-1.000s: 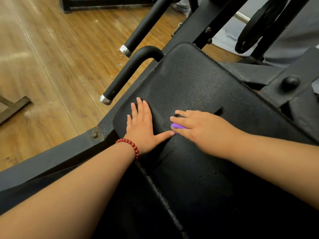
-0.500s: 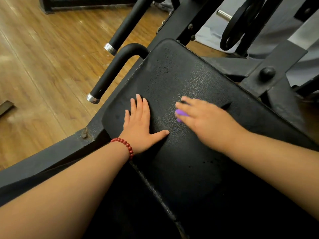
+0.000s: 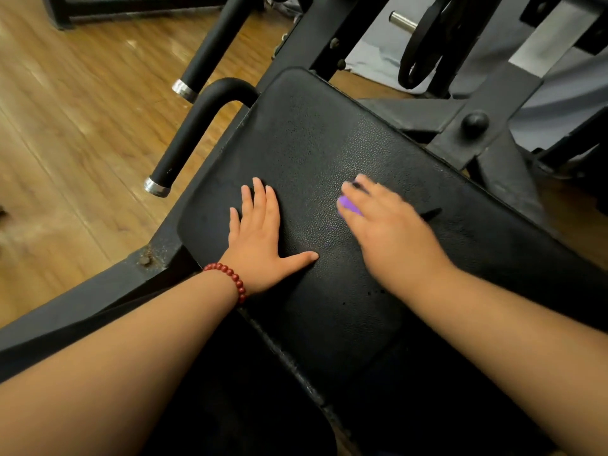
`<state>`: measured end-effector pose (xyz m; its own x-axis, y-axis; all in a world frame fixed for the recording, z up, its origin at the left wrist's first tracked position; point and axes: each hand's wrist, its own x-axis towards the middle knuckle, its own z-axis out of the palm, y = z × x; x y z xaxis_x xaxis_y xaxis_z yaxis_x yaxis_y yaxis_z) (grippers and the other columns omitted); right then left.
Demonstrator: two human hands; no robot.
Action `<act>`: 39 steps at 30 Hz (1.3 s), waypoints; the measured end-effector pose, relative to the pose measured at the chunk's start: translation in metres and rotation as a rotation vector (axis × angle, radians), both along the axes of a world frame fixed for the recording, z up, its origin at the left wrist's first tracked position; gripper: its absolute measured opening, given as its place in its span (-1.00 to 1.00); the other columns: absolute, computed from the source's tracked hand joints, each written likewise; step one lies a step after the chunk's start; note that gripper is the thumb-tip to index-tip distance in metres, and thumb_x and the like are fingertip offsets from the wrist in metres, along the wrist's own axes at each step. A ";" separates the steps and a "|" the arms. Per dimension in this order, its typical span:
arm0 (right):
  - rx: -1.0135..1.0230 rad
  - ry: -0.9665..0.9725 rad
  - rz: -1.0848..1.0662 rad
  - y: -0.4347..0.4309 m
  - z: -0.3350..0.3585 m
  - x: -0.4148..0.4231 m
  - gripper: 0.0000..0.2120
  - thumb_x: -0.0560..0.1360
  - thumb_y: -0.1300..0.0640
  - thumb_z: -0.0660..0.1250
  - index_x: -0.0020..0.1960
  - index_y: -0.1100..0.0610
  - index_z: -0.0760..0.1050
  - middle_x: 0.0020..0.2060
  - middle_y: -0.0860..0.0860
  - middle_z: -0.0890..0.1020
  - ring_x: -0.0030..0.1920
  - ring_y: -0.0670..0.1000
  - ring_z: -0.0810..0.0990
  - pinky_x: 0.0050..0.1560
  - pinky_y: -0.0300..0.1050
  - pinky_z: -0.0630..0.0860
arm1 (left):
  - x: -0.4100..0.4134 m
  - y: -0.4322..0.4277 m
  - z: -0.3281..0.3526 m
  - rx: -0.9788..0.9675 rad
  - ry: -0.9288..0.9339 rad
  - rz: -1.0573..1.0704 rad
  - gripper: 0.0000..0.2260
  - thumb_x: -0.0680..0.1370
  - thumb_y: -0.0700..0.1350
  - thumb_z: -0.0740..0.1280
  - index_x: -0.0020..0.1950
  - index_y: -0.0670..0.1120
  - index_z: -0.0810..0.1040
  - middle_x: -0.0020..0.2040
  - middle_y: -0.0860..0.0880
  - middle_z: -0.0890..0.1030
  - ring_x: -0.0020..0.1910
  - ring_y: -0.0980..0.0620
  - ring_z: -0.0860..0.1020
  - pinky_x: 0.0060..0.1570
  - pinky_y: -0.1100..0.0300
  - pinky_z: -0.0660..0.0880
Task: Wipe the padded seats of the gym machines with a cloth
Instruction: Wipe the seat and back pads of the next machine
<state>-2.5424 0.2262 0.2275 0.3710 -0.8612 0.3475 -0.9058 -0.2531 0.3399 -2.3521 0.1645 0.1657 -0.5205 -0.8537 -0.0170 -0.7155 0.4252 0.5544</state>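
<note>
A black padded seat [image 3: 329, 139] of a gym machine fills the middle of the view. My left hand [image 3: 260, 238], with a red bead bracelet on the wrist, lies flat on the pad with fingers spread. To its right, my right hand [image 3: 388, 228] presses down on a purple cloth [image 3: 348, 205], and only a small purple patch shows under the fingers. The right hand is blurred by motion. How the fingers lie around the cloth is hidden.
Two black handles with chrome end caps [image 3: 158, 187] stick out left of the seat over the wooden floor [image 3: 65, 126]. The black steel frame [image 3: 473, 126] and a weight plate [image 3: 424, 41] stand at the back right.
My right hand has slid with the purple cloth a little to the right and farther up the pad. My left hand has stayed planted flat on the seat.
</note>
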 end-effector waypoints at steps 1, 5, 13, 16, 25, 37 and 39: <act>0.023 0.015 0.035 0.011 -0.010 0.004 -0.58 0.47 0.23 0.05 0.08 0.29 0.64 0.15 0.22 0.62 0.19 0.27 0.58 0.12 0.17 0.54 | 0.000 0.001 0.000 -0.002 0.008 -0.005 0.09 0.40 0.38 0.28 0.53 -0.14 -0.38 0.50 -0.10 -0.46 0.46 -0.03 -0.46 0.43 -0.06 -0.35; 0.190 0.058 0.153 0.043 -0.026 0.009 -0.59 0.49 0.19 0.07 0.14 0.22 0.63 0.20 0.17 0.61 0.25 0.20 0.56 0.24 0.07 0.48 | -0.002 0.004 -0.002 -0.027 0.003 -0.051 0.19 0.28 0.54 0.18 0.53 -0.14 -0.38 0.43 -0.03 -0.51 0.44 -0.04 -0.48 0.40 -0.06 -0.38; 0.035 -0.037 -0.049 0.040 -0.017 0.004 -0.59 0.44 0.22 0.09 0.14 0.25 0.62 0.20 0.19 0.60 0.24 0.23 0.56 0.16 0.10 0.53 | -0.003 0.006 -0.006 -0.120 -0.028 -0.160 0.11 0.24 0.54 0.01 0.46 -0.10 -0.45 0.41 -0.03 -0.53 0.41 -0.02 -0.53 0.39 0.01 -0.42; 0.157 0.003 0.050 0.068 -0.034 0.014 -0.59 0.47 0.20 0.09 0.15 0.22 0.62 0.22 0.15 0.60 0.27 0.19 0.54 0.27 0.02 0.45 | -0.006 0.011 -0.006 -0.147 -0.037 -0.221 0.05 0.27 0.52 0.00 0.42 -0.07 -0.48 0.41 -0.03 -0.54 0.39 -0.01 -0.57 0.38 0.04 -0.45; -0.004 -0.091 -0.178 0.053 -0.007 -0.010 -0.59 0.46 0.24 0.08 0.16 0.25 0.61 0.25 0.19 0.57 0.28 0.24 0.52 0.18 0.09 0.50 | -0.008 0.015 -0.009 -0.200 -0.063 -0.244 0.08 0.28 0.51 0.05 0.44 -0.10 -0.44 0.46 -0.05 -0.48 0.44 -0.07 -0.50 0.40 -0.04 -0.40; -0.091 -0.150 -0.284 0.067 -0.011 -0.012 -0.65 0.53 0.25 0.13 0.20 0.26 0.58 0.28 0.19 0.55 0.31 0.25 0.49 0.20 0.10 0.47 | -0.010 0.022 -0.012 -0.291 -0.056 -0.358 -0.01 0.39 0.43 0.09 0.51 -0.09 -0.36 0.50 -0.03 -0.42 0.49 -0.01 -0.43 0.44 -0.03 -0.34; 0.009 -0.099 -0.154 0.087 -0.033 0.001 -0.63 0.50 0.24 0.13 0.19 0.24 0.59 0.27 0.18 0.56 0.31 0.23 0.50 0.26 0.07 0.43 | -0.010 0.021 -0.012 -0.288 -0.053 -0.363 -0.01 0.39 0.43 0.10 0.52 -0.09 -0.34 0.50 -0.02 -0.41 0.49 0.00 -0.42 0.45 -0.03 -0.32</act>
